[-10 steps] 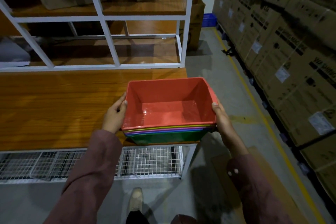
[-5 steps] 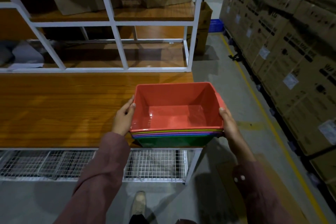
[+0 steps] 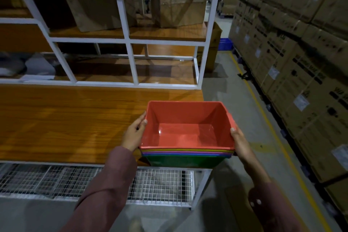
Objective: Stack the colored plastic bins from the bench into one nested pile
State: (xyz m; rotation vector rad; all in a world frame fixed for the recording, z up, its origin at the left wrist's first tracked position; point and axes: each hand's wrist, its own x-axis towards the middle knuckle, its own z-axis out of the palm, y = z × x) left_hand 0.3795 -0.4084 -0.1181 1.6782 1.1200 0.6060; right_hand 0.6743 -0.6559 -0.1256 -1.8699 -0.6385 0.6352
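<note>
Wooden bench (image 3: 66, 118) beside stacked cardboard boxes (image 3: 301, 62)

Print on the stacked cardboard cartons (image 3: 301, 66) is too blurred to read.

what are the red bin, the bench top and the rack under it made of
Red bin: looks like glossy moulded plastic, with highlights glinting on its floor. Bench top: wood or wood-look laminate, going by the streaked grain and soft sheen; which one is unclear. Rack: thin wire mesh, probably coated metal, pale grid.
</note>
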